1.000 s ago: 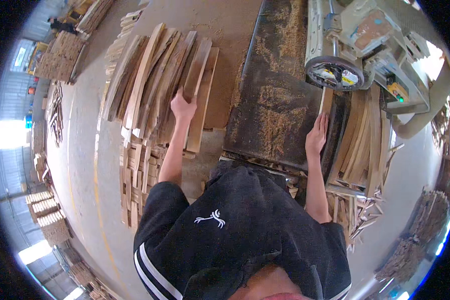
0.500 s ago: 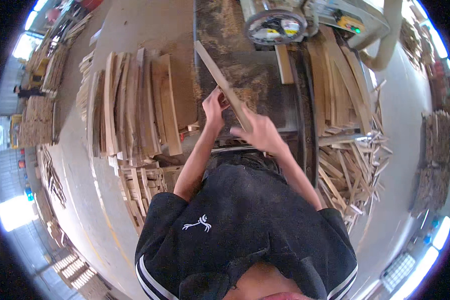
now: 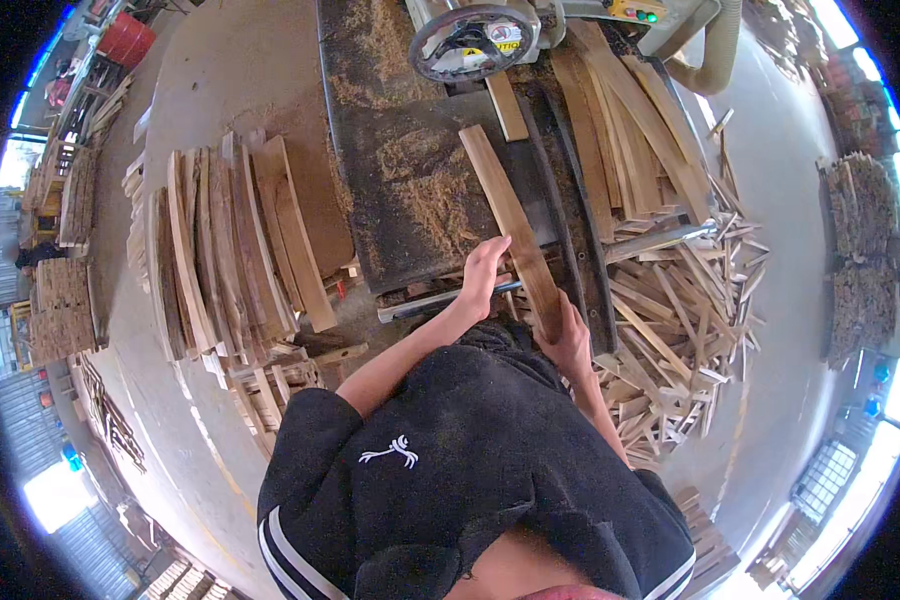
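A wooden board (image 3: 510, 215) lies at a slant over the dark, sawdust-strewn machine table (image 3: 395, 235), its near end toward my body. My left hand (image 3: 485, 274) grips the board's left edge around its middle. Around the near end, my right hand (image 3: 570, 338) is closed from the right side. Farther off, a second wooden board (image 3: 507, 106) sticks out from under the machine head with its round guard (image 3: 473, 42). A black guide rail (image 3: 562, 165) runs along the right of the held board.
Long boards (image 3: 235, 240) stand stacked to the left. More boards (image 3: 640, 130) lie right of the rail. Below them is a heap of thin wood offcuts (image 3: 680, 330). A metal bar (image 3: 660, 243) juts out at the right. A control box (image 3: 634, 11) with a green light sits at the top.
The held board has swung from a left-leaning, raised position to lie flatter beside the rail. My right hand has moved back to its near end; my left hand has shifted right.
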Tool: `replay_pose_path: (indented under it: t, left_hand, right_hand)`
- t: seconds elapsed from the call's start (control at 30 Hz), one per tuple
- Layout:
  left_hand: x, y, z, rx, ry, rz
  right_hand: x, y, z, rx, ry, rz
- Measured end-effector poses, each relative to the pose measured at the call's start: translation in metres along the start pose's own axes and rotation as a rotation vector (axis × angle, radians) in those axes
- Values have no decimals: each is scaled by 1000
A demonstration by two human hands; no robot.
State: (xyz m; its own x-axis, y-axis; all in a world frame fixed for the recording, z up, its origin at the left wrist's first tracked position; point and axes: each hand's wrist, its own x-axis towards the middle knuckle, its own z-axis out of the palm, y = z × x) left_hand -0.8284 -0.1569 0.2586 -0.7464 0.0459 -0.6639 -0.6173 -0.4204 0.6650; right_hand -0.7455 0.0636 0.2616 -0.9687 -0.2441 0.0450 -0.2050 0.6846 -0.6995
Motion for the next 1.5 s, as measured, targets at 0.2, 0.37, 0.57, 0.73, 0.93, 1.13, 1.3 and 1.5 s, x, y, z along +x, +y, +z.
replay_pose_path:
  t: [0.2, 0.37, 0.57, 0.73, 0.93, 1.13, 1.3, 1.5]
  left_hand:
    - [-9, 12, 20, 19, -68, -5]
    - [10, 20, 11, 156, -266, 225]
    - [11, 25, 1, 29, -221, 216]
    - [41, 38, 26, 144, -200, 291]
    - [108, 46, 33, -128, -109, 420]
    - [116, 70, 28, 140, -206, 431]
    - [141, 96, -15, 61, -213, 455]
    - [83, 132, -156, 922, 619, 1022]
  right_hand:
    - [-12, -16, -8, 20, -23, 163]
    - [15, -14, 2, -53, 86, 109]
    - [35, -13, 3, 5, 36, 40]
    - [58, -12, 28, 1, 99, 103]
    - [105, 9, 54, -376, 141, -205]
    - [138, 2, 64, -255, 24, -258]
    - [194, 7, 93, -146, 267, -269]
    - [251, 2, 106, -317, 418, -349]
